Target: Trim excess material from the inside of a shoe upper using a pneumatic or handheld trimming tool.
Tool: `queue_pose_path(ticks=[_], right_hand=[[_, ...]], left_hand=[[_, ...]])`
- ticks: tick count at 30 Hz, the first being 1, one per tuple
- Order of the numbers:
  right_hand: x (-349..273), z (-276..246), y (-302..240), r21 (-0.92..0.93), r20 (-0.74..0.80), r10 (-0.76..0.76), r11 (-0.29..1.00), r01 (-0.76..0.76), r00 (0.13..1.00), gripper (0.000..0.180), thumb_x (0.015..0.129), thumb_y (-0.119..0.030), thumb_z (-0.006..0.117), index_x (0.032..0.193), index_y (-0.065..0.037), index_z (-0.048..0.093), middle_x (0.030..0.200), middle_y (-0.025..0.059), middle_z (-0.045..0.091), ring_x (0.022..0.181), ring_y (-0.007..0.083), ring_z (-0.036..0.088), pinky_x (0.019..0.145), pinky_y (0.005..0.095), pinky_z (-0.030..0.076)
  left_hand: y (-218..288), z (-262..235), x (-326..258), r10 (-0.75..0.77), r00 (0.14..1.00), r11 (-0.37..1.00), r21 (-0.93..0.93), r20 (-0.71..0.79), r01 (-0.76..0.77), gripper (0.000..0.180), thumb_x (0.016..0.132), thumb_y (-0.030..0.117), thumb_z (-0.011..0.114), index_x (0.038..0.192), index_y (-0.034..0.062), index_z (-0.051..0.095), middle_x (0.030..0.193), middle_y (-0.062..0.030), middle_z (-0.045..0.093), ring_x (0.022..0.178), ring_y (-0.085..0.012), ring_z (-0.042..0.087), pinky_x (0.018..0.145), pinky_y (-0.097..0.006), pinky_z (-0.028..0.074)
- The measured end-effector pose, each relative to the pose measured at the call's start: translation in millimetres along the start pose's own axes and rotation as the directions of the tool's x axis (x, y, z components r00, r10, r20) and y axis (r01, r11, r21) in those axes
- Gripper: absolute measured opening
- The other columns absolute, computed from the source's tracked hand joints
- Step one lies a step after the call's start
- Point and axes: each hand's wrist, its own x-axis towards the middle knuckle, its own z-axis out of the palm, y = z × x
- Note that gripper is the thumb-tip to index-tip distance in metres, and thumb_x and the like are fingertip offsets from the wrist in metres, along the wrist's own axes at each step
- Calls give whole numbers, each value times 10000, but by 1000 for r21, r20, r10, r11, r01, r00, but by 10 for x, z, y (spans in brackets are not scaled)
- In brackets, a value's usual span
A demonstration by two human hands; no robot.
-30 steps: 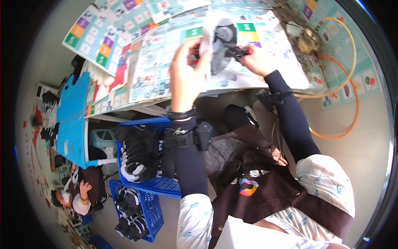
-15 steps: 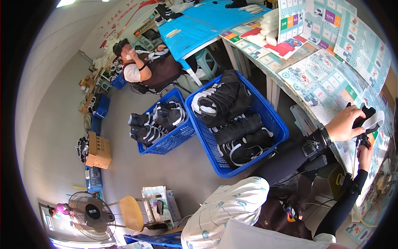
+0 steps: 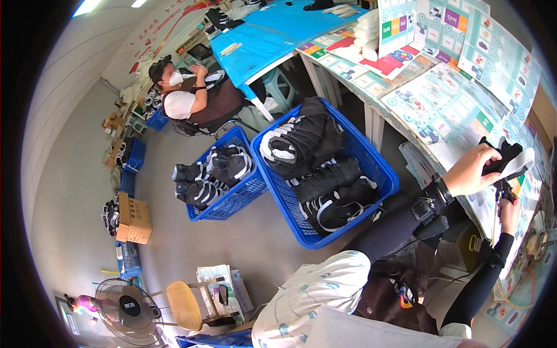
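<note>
Shoe [image 3: 517, 165], black and white, is over the paper-covered table [image 3: 426, 95], gripped in the left hand [image 3: 471, 171], while the right hand [image 3: 509, 216] is wrapped round a dark tool [image 3: 504, 189] just beside it, and a blue basket [image 3: 285, 204] of black shoes [image 3: 325, 178] stands on the floor [image 3: 191, 246].

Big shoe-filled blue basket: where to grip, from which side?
Probably the rim of the larger blue basket, from the picture's lower left: the basket stands upright, that stretch is bare while shoes lie inside, and it faces floor. The smaller basket flanks it further up; the workbench stands along the opposite side.
</note>
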Motion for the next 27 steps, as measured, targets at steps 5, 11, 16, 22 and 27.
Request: queue_pose_path(ticks=[5, 11, 16, 22, 27], right_hand=[[20, -49, 16, 57, -17, 54, 997, -53, 998, 146, 777, -80, 548, 842, 31, 616, 588, 63, 540, 480, 167, 504, 504, 343, 389], [45, -53, 74, 89, -4, 25, 996, -25, 1000, 130, 782, -71, 554, 867, 7, 613, 586, 31, 527, 474, 145, 487, 491, 318, 379], [135, -97, 211, 109, -28, 36, 994, -33, 999, 83, 793, -70, 543, 834, -20, 595, 588, 26, 524, 463, 130, 468, 460, 318, 353], [209, -8, 366, 171, -24, 75, 983, -70, 997, 70, 827, -91, 539, 773, -59, 570, 561, 0, 490, 456, 115, 441, 434, 300, 320], [179, -40, 209, 145, 57, 74, 986, -82, 996, 61, 819, -97, 532, 770, -66, 552, 574, -1, 483, 445, 110, 430, 430, 292, 306]], left_hand=[[32, -13, -62, -18, 1000, 1000, 1, 1, 18, 402, 898, 172, 806, 1206, -2, 615, 1103, -163, 642, 958, -289, 690, 868, -390, 565], [-7, -7, -122, -25, 1000, 999, -24, -3, 25, 390, 902, 163, 803, 1202, -1, 617, 1094, -162, 651, 943, -284, 688, 831, -385, 571], [-14, -24, -191, -64, 998, 997, -35, -8, 64, 383, 905, 167, 801, 1197, -1, 618, 1084, -156, 647, 942, -273, 678, 812, -382, 572], [-81, -130, -301, -47, 992, 999, -32, -118, 44, 366, 855, 110, 806, 1159, 6, 630, 1065, -148, 647, 926, -280, 671, 823, -385, 557], [-155, -84, -422, -51, 987, 999, 9, -154, 53, 369, 851, 122, 813, 1150, 26, 620, 1076, -149, 644, 940, -306, 659, 867, -414, 536]])
